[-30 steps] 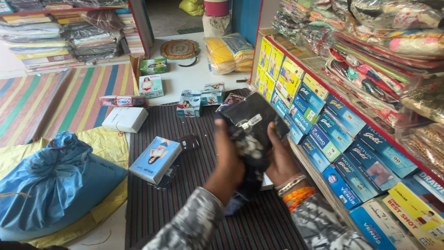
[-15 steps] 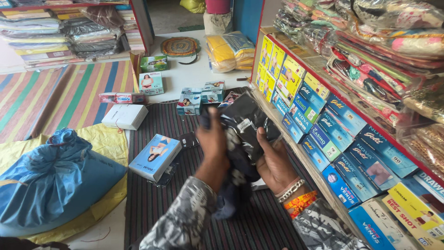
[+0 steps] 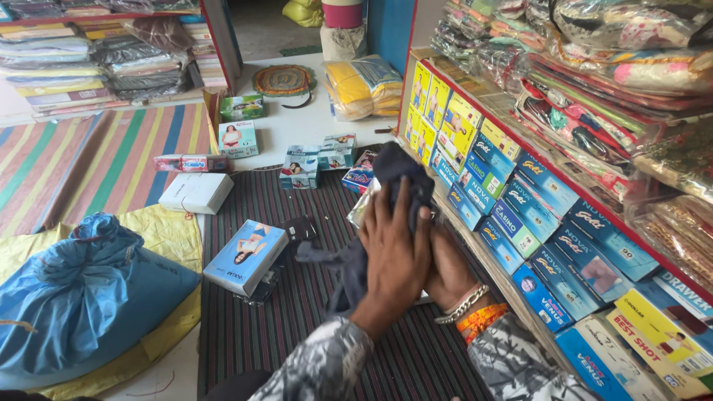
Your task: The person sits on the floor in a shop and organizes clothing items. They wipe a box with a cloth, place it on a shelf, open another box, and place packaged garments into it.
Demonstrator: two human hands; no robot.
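A dark garment [image 3: 401, 178] is pressed between both my hands at the middle of the head view. My left hand [image 3: 394, 256] lies flat over it, fingers together. Below and to the right, my right hand [image 3: 445, 271] holds the garment from underneath; bracelets circle that wrist. A loose grey-black end of the cloth [image 3: 338, 267] hangs down to the left. The garment is held above the striped dark mat [image 3: 245, 327], close to the shelf of boxes [image 3: 520, 215] on the right.
A light blue box [image 3: 246, 257] lies on the mat left of my hands. A white box [image 3: 196, 193] and several small boxes [image 3: 301, 172] sit further back. A blue sack [image 3: 82, 297] rests at the left. Stacked packaged clothes [image 3: 82, 59] line the back wall.
The garment has been folded smaller and lowered. My left hand moved from gripping its side to lying flat on top, and my right hand slid beneath it.
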